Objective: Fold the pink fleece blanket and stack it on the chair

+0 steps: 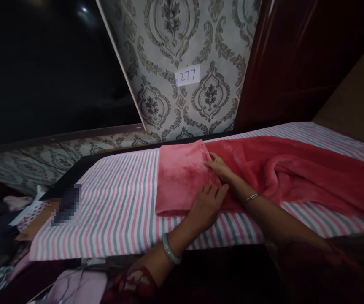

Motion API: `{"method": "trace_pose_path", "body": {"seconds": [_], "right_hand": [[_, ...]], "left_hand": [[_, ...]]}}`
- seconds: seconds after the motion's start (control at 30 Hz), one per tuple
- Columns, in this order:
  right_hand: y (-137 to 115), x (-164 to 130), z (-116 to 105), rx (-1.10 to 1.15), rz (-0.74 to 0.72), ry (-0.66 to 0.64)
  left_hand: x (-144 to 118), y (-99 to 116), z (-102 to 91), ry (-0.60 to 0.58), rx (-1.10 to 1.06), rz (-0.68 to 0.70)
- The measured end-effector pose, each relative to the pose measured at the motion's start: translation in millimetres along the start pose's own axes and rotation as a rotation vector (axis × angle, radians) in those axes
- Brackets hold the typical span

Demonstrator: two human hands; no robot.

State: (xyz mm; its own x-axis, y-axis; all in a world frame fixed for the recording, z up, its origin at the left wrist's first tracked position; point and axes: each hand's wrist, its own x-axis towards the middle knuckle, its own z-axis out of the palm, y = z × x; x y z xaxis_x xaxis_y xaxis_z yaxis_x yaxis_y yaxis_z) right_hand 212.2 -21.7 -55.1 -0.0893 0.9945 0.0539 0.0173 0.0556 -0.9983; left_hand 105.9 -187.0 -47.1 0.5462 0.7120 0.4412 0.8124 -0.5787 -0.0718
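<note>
1. from my end, i see the red cloth (pixel 311 169) on the striped sheet (pixel 115 198) that covers the surface; its long axis runs left to right.
2. its folded end (pixel 178 177) lies just left of both hands, and the loose length stretches away to the right, passing behind the right forearm.
3. the right hand (pixel 219 167) is the nearer to the fold's upper right edge: thumb on top, fingers curled at the border, pinching it as far as i can judge.
4. the left hand (pixel 208 203) rests lower and closer to me, fingers spread on the cloth near the same edge, gripping nothing.
5. the cloth looks plush: paler pink and fairly flat at the folded end, deeper red and rumpled on the right. a dark gap between layers shows along the fold's near edge.
</note>
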Motion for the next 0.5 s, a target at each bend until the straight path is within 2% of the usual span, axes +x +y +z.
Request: {"method": "trace_pose_path", "body": {"seconds": [0.13,0.23,0.43,0.5], "right_hand": [[-4.7,7.4,-2.6,0.006,-0.017,0.043],[-3.5,7.9,-8.3,-0.043,0.049,0.063],[3.7,8.8,-15.8,-0.088,0.138,0.068],[2.4,13.3,-15.0,-0.094,0.149,0.075]], "left_hand": [[2.1,1.9,8.4,0.034,-0.009,-0.055],[1.9,4.1,14.6,0.049,-0.03,-0.072],[-1.7,4.3,8.9,0.018,-0.04,-0.184],[-2.4,4.3,8.4,0.015,-0.034,-0.174]]}}
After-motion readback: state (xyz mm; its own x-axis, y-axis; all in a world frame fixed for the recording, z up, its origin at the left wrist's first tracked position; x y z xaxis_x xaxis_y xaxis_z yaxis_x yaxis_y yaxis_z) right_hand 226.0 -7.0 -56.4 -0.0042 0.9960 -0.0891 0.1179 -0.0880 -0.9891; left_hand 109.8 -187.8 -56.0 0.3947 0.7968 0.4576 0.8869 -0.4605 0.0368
